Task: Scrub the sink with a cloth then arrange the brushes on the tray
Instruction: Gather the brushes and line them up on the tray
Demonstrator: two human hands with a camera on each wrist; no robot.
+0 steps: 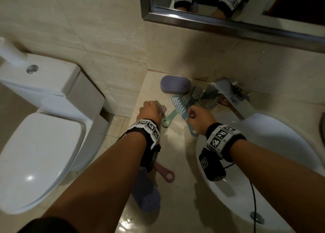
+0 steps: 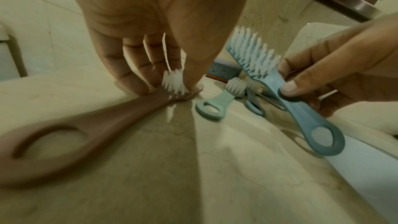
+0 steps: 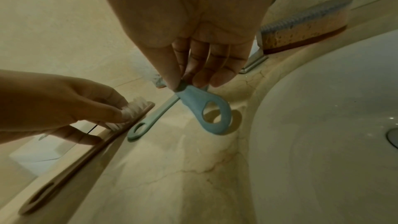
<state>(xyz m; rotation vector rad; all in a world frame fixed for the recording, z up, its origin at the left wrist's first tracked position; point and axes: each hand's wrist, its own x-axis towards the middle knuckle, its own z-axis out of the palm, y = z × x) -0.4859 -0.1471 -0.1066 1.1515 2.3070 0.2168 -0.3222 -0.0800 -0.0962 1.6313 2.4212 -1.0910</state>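
While the pink brush (image 2: 90, 122) lies on the counter (image 1: 177, 162) with its bristles up, its head is gripped by the left hand (image 1: 149, 109), fingers on one side and thumb on the other. The blue brush (image 2: 286, 94) is pinched at the handle by the right hand (image 1: 198, 116) and held tilted above the counter, bristles up, its looped end just beside the sink (image 1: 281, 145). A green brush (image 2: 217, 103) lies on the counter between the two hands, apart from both. A grey brush (image 2: 254, 105) lies next to it, by the tap (image 1: 228, 95). A purple sponge (image 1: 175, 84) rests near the wall. A purple cloth (image 1: 146, 194) lies on the counter under the left forearm. The tray cannot be made out.
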